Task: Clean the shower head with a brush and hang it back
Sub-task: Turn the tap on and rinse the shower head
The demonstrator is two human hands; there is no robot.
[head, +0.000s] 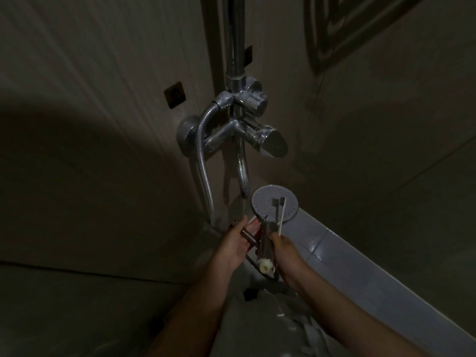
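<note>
Shower head [265, 203] one, brush [282, 216] one

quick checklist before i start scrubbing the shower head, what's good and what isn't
1. Shower head nozzle face turned up: ok.
2. Brush lying over that face: ok.
3. Right hand pinching the brush: ok.
4. Left hand firm on the handle: cannot tell.
5. Hose joined to the handle: cannot tell.
6. Enough light to see grime: not ok, dim.
</note>
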